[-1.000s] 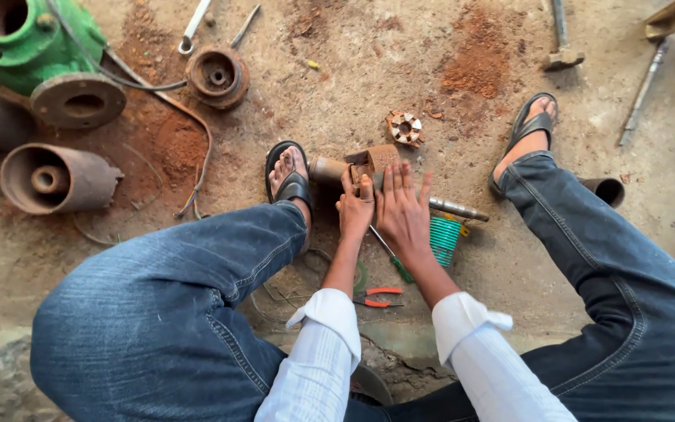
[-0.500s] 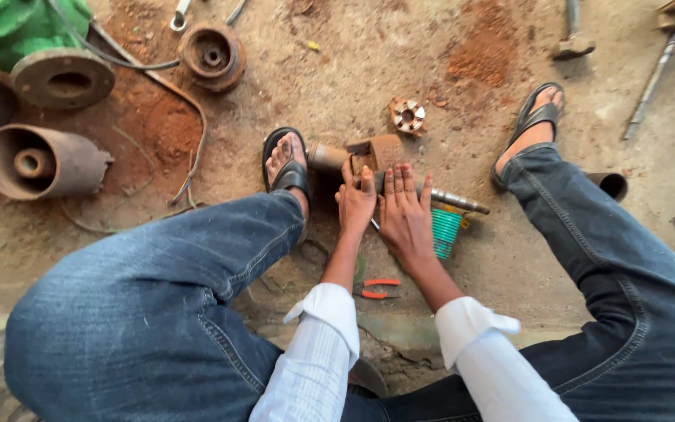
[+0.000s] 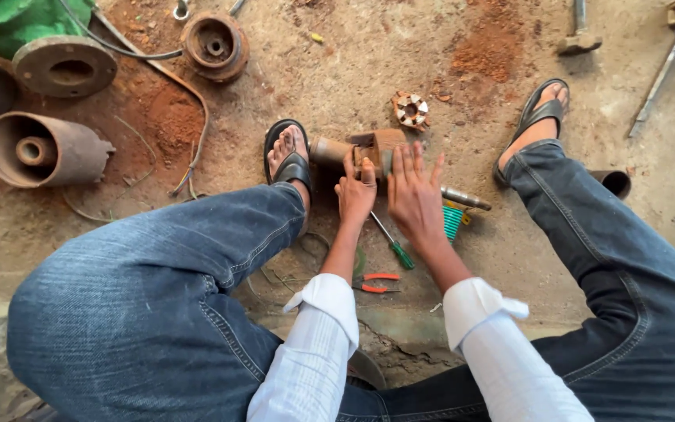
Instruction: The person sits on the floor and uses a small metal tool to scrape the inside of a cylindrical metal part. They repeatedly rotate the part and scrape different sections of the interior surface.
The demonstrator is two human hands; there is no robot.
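Both hands are on a rusty rotor (image 3: 369, 148) lying on the dirt floor (image 3: 353, 70) between the sandaled feet. Left hand (image 3: 355, 191) is curled on its near side, right hand (image 3: 416, 191) lies flat, fingers spread. A green-handled screwdriver (image 3: 394, 246) sits just below.

A dusty concrete floor (image 3: 369, 70) with rust-red patches carries a rusty motor part (image 3: 357, 150), a green-handled screwdriver (image 3: 394, 247); orange pliers (image 3: 375, 283); a rusty cylindrical housing (image 3: 44, 148); a hammer (image 3: 580, 31); a small toothed coupling (image 3: 411, 109).
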